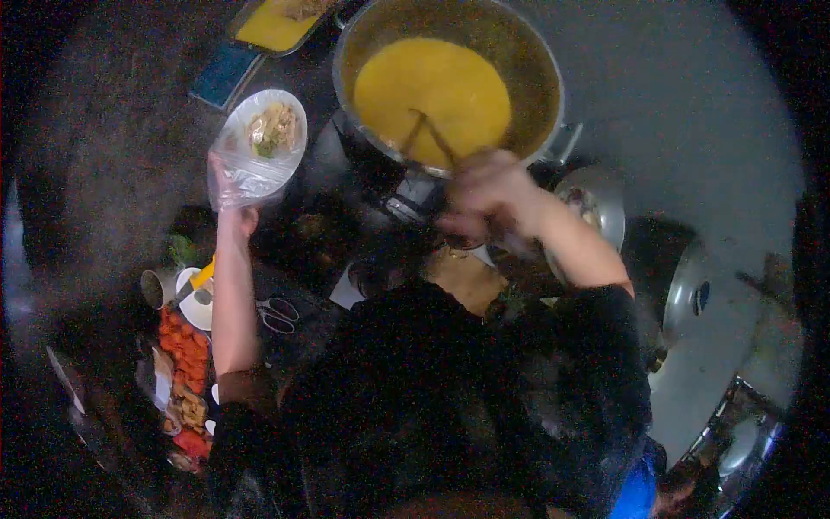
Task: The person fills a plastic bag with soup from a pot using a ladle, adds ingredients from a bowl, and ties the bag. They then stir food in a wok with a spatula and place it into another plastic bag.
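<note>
My left hand point(232, 195) grips a small white bowl point(298, 143) sheathed in a clear plastic bag point(251, 177). Pale shredded food with a bit of green point(273, 130) lies in the bowl. Over the near rim of a large metal pot point(538, 69), my right hand point(491, 186) is closed and blurred by motion. From its fingers a thin dark utensil point(445, 149) reaches down to the yellow soup point(432, 82) in the pot; I cannot tell its exact kind.
A tray of yellow food point(272, 30) and a blue box point(226, 76) lie left of the pot. Scissors point(277, 316), a white cup point(194, 303) and orange food pieces point(183, 346) are near my left forearm. A metal lid point(687, 294) lies at the right.
</note>
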### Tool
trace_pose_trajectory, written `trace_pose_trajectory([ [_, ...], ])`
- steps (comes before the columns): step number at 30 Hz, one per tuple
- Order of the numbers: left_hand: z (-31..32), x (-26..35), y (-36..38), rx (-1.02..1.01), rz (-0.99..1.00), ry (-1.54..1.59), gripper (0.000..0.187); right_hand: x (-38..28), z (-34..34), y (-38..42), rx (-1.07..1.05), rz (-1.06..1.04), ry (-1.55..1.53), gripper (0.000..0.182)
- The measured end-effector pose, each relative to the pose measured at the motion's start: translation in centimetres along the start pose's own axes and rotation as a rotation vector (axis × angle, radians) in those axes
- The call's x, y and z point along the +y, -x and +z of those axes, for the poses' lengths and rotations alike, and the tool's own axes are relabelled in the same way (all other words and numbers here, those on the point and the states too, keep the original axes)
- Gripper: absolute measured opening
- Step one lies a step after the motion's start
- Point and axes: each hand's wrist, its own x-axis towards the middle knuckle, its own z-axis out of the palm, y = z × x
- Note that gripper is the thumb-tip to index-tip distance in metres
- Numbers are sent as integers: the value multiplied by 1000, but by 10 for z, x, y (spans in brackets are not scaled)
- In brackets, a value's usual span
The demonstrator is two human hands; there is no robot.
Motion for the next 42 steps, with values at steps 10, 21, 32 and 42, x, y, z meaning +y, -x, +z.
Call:
trace_pose_trajectory([
  [10,59,19,38,-54,21,28,65,77,-11,-18,-74,349,581,28],
  [21,19,25,18,-134,2,-76,69,-58,36,-7,2,-97,114,26],
  [32,13,15,-20,-244,-36,-166,80,38,8,10,1508,141,400,25],
  [42,12,-49,-134,-250,-118,-208,75,28,8,68,1947,65,-256,41],
])
